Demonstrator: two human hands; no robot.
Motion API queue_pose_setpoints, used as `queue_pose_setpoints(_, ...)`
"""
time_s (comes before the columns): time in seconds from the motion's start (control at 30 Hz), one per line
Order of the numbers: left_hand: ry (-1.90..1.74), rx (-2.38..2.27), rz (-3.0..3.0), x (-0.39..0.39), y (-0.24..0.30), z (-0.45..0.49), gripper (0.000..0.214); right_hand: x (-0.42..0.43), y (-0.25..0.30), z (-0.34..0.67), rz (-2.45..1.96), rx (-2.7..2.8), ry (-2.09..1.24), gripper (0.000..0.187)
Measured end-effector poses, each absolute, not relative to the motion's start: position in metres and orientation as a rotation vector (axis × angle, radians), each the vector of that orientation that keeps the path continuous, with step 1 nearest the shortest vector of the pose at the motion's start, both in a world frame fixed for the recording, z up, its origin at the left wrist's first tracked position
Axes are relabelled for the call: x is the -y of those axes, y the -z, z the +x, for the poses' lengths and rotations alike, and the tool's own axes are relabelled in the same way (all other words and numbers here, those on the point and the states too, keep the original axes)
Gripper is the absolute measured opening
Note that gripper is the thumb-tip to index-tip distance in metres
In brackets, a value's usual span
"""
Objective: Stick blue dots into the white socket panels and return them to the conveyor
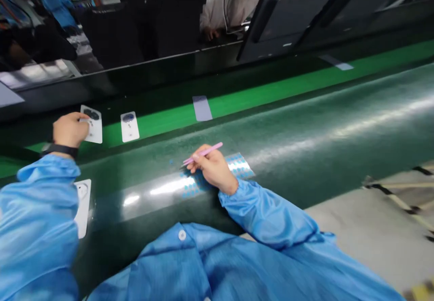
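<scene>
My left hand (70, 130), at the far left, is closed with thumb and fingertips at the left edge of a flat white panel (96, 128) with a dark round part at its top. The panel lies at the bright green strip, partly covered by my fingers. Pink tweezers (206, 152) are gripped in my right hand (214, 169), their tips pointing left and down. Under that hand lies a clear sheet with rows of small blue stickers (192, 187), its middle hidden. Just left of the tweezer tips is a small blue piece (171, 162) on the green mat (271, 170).
A similar white panel (130, 131) lies right of my left hand; another white piece (83, 208) is beside my left sleeve. A grey-violet rectangle (202, 108) rests on the green strip (271, 90). Dark monitors (288, 21) and a person's hand (210, 33) are beyond.
</scene>
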State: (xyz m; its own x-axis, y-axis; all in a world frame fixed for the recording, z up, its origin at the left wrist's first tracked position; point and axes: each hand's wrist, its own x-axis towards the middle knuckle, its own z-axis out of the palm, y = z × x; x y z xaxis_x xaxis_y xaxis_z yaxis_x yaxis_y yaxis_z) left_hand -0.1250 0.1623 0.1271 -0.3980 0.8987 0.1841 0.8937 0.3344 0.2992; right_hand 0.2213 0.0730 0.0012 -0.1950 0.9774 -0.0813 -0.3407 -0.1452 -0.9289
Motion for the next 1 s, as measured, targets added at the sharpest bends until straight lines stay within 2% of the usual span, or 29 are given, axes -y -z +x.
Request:
queue_pose_setpoints(0.07,-0.671,-2.513,1.554,-0.118,-0.128,-0.104,0.045,-0.076,-0.007,0.234,-1.022,1.172,-1.543,0.035)
queue_pose_setpoints(0.2,-0.880,-2.173,1.389,-0.020,-0.093,-0.051,0.044,-0.079,-0.006,0.241,-1.190,1.376,-1.675,0.019)
queue_pose_setpoints(0.37,-0.759,-1.819,1.186,0.048,-0.031,-0.007,0.051,-0.081,-0.004,0.222,-1.228,1.379,-1.714,0.023)
queue_pose_setpoints(0.67,-0.570,-1.934,1.417,0.080,-0.023,-0.006,0.035,-0.071,-0.007,0.212,-1.139,1.654,-1.819,0.024)
queue_pose_setpoints(1.0,-0.261,-1.977,1.689,0.075,-0.030,-0.006,0.037,-0.069,-0.012,0.204,-1.279,1.667,-1.749,0.028)
